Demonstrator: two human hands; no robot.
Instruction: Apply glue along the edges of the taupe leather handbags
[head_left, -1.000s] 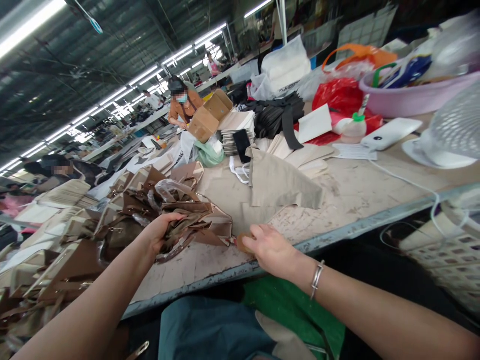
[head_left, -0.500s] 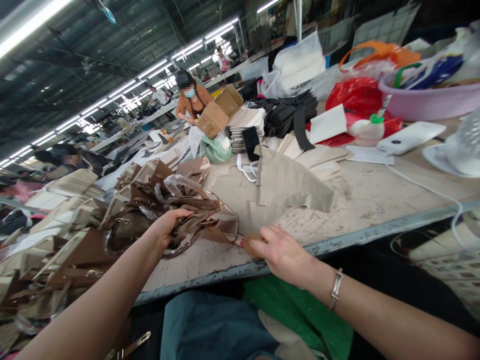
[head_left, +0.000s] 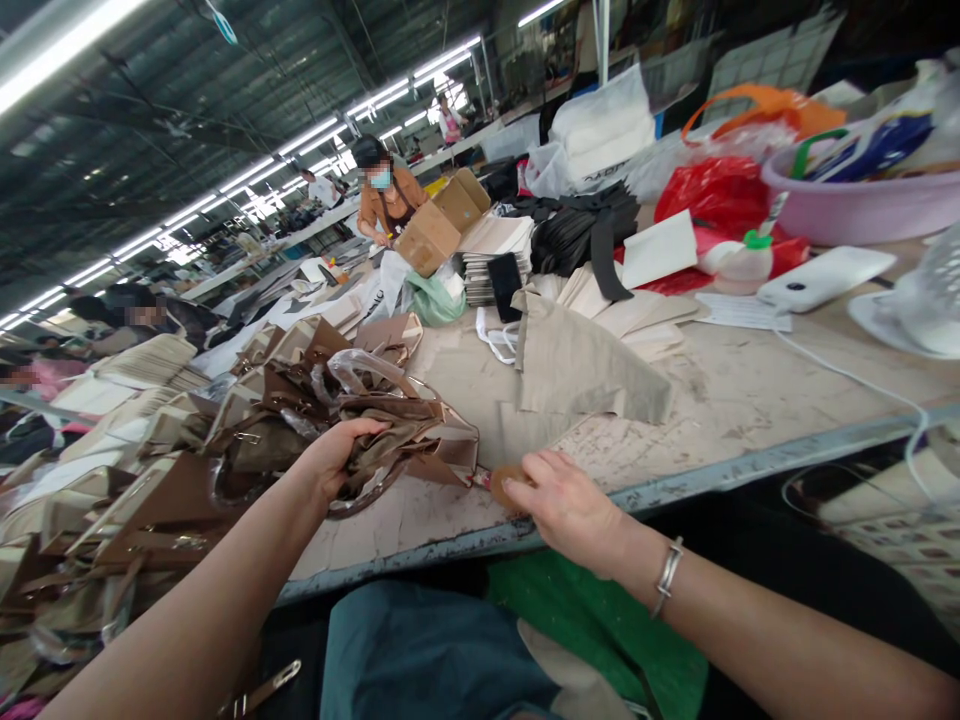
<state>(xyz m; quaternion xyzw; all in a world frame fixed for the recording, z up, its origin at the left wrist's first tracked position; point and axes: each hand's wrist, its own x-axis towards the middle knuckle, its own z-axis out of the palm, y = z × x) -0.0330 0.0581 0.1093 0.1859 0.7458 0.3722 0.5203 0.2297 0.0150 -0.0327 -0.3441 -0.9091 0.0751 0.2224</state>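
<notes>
My left hand (head_left: 335, 458) is closed on a bundle of brown bag pieces (head_left: 390, 430) wrapped in clear plastic, at the near edge of a heap of the same brown pieces (head_left: 150, 500). My right hand (head_left: 564, 505) rests on the worn table (head_left: 735, 400) near its front edge, fingers curled around a small round brown object (head_left: 501, 484) that touches the bundle's tip. A silver bracelet (head_left: 665, 576) sits on my right wrist. A beige cloth piece (head_left: 577, 365) lies flat just beyond my right hand.
Further back lie stacked beige pieces (head_left: 495, 250), black straps (head_left: 577, 235), a cardboard box (head_left: 439, 222), red plastic bags (head_left: 712, 195), a pink basin (head_left: 862, 195), a white power bank (head_left: 821, 277) with cable, and a white mesh cover (head_left: 934, 290). A masked person (head_left: 386, 195) works behind.
Both hands stay where they were on the bundle and the round object. The view has shifted slightly left and down.
</notes>
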